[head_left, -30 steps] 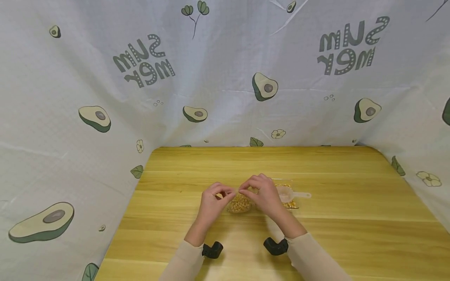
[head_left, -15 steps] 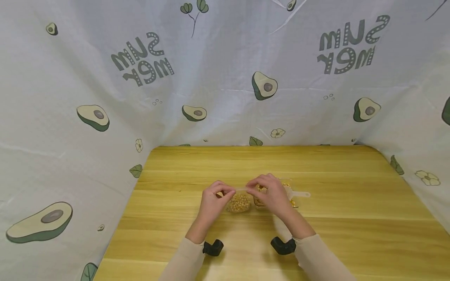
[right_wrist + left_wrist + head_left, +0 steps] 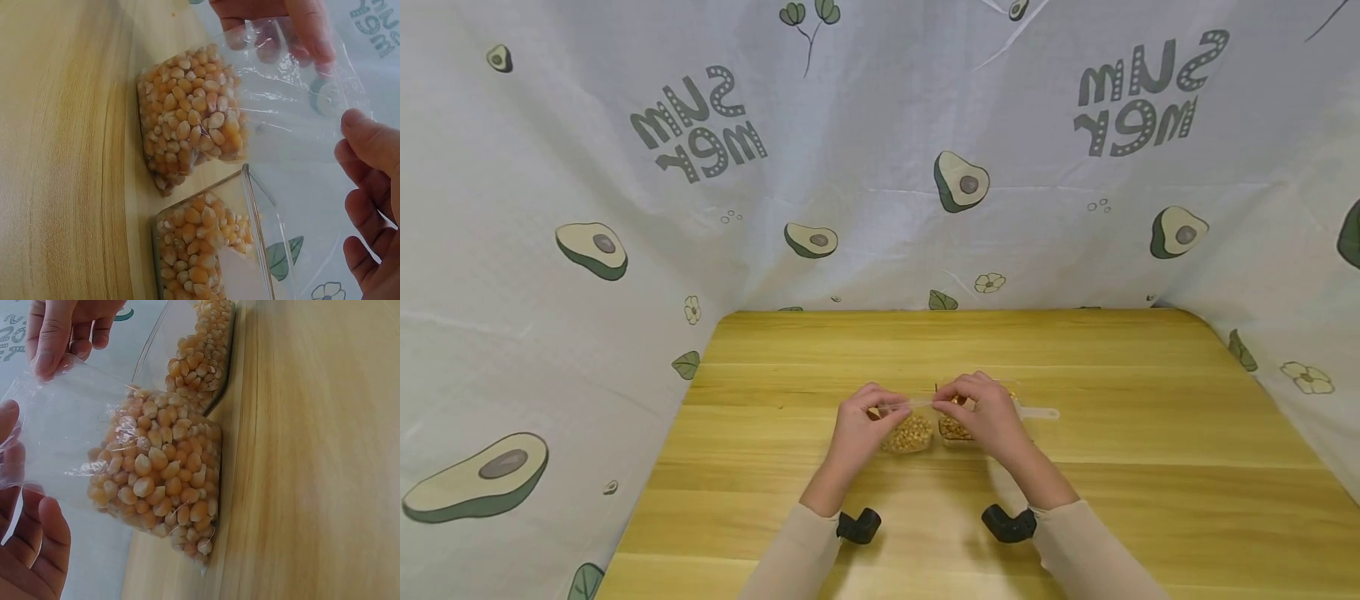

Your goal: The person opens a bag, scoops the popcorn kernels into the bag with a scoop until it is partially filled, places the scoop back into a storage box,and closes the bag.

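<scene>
A clear plastic bag (image 3: 908, 435) of corn kernels stands on the table between my hands. Its lower part bulges with kernels (image 3: 156, 469), and the see-through upper part (image 3: 294, 106) is drawn up flat. My left hand (image 3: 867, 421) pinches the left end of the bag's top edge between thumb and fingers. At the other end of that edge, my right hand (image 3: 988, 414) pinches the plastic with thumb and forefinger; its remaining fingers curl loosely in the right wrist view. The top edge runs as a taut, thin strip from hand to hand.
Just right of the bag is a clear rectangular container (image 3: 253, 212) of corn kernels, partly behind my right hand in the head view. A scoop's pale handle (image 3: 1040, 413) sticks out over its right side. A printed cloth (image 3: 880, 167) hangs behind the wooden table (image 3: 1135, 517).
My right hand has moved to the right, away from the left one. The hands' fingertips were close together; now the bag's top edge stretches between them. The bag stays standing on the table.
</scene>
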Demonstrator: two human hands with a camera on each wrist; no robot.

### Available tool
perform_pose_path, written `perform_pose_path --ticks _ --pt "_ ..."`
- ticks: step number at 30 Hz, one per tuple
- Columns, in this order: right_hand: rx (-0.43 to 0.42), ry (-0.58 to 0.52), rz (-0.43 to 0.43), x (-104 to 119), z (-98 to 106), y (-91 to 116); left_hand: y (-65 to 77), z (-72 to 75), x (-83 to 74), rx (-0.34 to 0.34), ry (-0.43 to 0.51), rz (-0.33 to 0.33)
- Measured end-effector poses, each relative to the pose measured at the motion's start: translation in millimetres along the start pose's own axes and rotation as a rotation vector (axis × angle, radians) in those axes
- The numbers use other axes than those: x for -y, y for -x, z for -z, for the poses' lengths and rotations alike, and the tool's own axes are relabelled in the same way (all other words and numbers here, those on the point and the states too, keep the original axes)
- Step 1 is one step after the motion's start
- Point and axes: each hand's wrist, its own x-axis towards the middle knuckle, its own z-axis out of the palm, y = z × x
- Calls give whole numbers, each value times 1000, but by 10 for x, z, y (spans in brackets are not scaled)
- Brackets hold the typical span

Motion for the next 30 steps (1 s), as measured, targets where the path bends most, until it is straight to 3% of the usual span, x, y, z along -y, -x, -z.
perform_pose_path --ticks 13,23,30 --pt "37 -31 -81 36 -13 -13 -10 -16 -6 -6 17 18" --pt "78 -60 -68 118 -50 -45 -11 -23 3 -18 16 11" --pt "29 -2 -37 103 -80 -46 -7 -29 0 -22 2 10"
